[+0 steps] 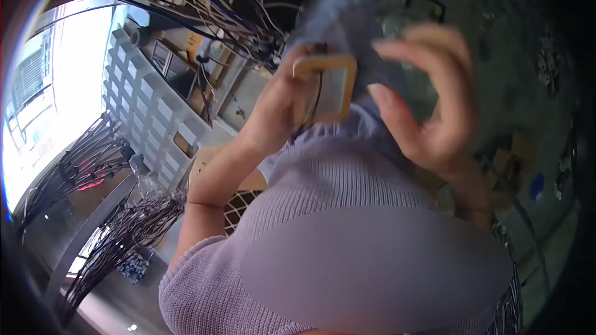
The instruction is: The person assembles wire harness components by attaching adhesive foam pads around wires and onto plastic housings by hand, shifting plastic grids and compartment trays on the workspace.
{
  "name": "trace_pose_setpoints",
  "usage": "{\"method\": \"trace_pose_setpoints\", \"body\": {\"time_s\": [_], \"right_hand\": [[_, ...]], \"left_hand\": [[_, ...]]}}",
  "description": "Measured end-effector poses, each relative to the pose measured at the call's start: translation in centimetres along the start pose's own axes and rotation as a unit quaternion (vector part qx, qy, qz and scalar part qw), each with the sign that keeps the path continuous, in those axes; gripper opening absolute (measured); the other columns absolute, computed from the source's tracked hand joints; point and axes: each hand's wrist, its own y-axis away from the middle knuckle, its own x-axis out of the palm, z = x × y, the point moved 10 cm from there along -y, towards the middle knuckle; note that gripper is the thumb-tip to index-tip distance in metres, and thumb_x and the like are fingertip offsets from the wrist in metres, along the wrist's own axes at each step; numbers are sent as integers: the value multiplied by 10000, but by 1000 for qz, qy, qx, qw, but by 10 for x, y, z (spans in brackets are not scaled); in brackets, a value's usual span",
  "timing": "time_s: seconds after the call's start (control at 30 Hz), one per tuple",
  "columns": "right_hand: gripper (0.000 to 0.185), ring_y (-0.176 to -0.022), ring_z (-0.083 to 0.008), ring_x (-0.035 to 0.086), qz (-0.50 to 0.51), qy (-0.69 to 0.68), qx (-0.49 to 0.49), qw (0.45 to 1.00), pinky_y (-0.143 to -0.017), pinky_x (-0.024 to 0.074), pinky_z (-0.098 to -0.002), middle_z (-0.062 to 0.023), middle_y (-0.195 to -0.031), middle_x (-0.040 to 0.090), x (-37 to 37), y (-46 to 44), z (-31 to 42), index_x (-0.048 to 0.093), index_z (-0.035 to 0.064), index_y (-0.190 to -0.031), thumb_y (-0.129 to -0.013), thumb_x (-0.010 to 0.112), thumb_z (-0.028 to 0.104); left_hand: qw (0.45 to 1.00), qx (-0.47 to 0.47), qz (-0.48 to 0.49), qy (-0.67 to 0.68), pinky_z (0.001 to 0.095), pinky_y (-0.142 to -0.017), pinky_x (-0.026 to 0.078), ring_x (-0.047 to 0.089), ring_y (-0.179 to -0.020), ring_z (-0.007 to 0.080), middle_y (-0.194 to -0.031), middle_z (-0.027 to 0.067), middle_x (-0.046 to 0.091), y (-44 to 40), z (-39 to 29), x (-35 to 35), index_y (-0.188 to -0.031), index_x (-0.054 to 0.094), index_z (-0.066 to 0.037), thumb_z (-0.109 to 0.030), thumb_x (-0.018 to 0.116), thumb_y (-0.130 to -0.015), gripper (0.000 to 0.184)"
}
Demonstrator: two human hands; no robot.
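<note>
Tan, one rectangular frame (351, 87), gripped in the left hand (273, 111), in front of one lavender top (341, 174)! Right hand (446, 96) alongside, curled, its one thumb parted from the fingertips.

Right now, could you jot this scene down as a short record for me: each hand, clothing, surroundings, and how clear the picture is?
Left hand: gripping a tan rectangular frame with rounded corners
Right hand: apart from the frame, thumb and fingers curved open, nothing visible between them
Clothing: pale purple knit top
Left side of view: dark cables, pale gridded panel, bright window
Clarity: right fingers blurred
</note>
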Motion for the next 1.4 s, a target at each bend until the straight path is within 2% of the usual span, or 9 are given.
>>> {"method": "trace_pose_setpoints", "body": {"time_s": [0.03, 0.13, 0.3, 0.53, 0.8, 0.9, 1.03, 1.13, 1.4], "right_hand": [[234, -718, -217, 614, -1, -17, 37, 999, -633, 490, -312, -75, -879, 611, 1, 6, 2, 622, 32, -990, -785, 730, 67], [301, -699, -242, 620, -9, 56, 85, 995, -590, 487, -341, -76, -796, 595, 23, 13, -1, 608, 56, -985, -754, 786, 133], [225, -651, -220, 602, -88, -22, 199, 976, -558, 467, -326, -75, -795, 587, 31, 33, -38, 606, 46, -953, -777, 744, 58], [172, -539, -163, 479, -70, 7, 193, 979, -504, 399, -308, -44, -701, 500, 19, 26, -23, 548, 51, -818, -757, 694, -19], [211, -595, -179, 559, -86, 64, 155, 982, -556, 454, -290, -62, -726, 528, 11, 22, -13, 556, 44, -873, -756, 716, -28], [201, -687, -171, 625, -152, -2, 163, 975, -622, 501, -275, -69, -799, 591, 10, 37, -25, 572, 23, -924, -792, 715, -28], [176, -761, -107, 636, -196, -203, 306, 909, -679, 535, -244, -65, -886, 650, 10, 55, -58, 593, -24, -977, -848, 709, -1], [195, -746, -97, 633, -166, -328, 356, 859, -687, 536, -227, -64, -887, 654, 14, 54, -70, 614, -42, -1039, -868, 691, 10], [243, -759, -79, 612, -74, -309, 330, 889, -703, 527, -221, -49, -890, 642, 10, 57, -69, 611, -49, -1110, -880, 663, 10]], "left_hand": [[999, 44, -18, 11, 368, -945, 460, 526, -1121, 211, -1197, 117, 505, -13, -8, -7, -1384, 332, -58, -227, 504, -920, 523], [989, 127, -70, -1, 350, -918, 464, 505, -1094, 186, -1205, 97, 475, -32, -27, -7, -1377, 328, -53, -189, 469, -939, 480], [964, 219, -32, -148, 214, -761, 416, 442, -889, 74, -1087, 34, 463, -35, -37, 19, -1345, 350, -57, -205, 428, -1031, 356], [949, 252, -50, -184, 235, -877, 392, 468, -1004, 86, -1081, 24, 520, -35, -56, 36, -1232, 471, -26, -177, 451, -987, 288], [981, 189, -38, -20, 256, -854, 446, 524, -987, 106, -1054, 31, 540, -58, -47, 27, -1205, 489, -51, -126, 461, -972, 246], [984, 168, -45, 40, 288, -795, 505, 572, -957, 131, -1069, 53, 554, -69, -55, 28, -1206, 493, -58, -129, 470, -968, 250], [986, 135, -35, 95, 334, -778, 550, 617, -933, 169, -1055, 76, 576, -77, -54, 35, -1203, 505, -39, -123, 503, -955, 262], [988, 101, -20, 116, 343, -779, 554, 624, -934, 179, -1043, 84, 586, -87, -48, 36, -1197, 508, -18, -119, 510, -951, 267], [989, 38, 50, 134, 349, -790, 563, 646, -926, 201, -1054, 99, 597, -95, -34, 45, -1193, 509, 13, -96, 489, -955, 263]]}}
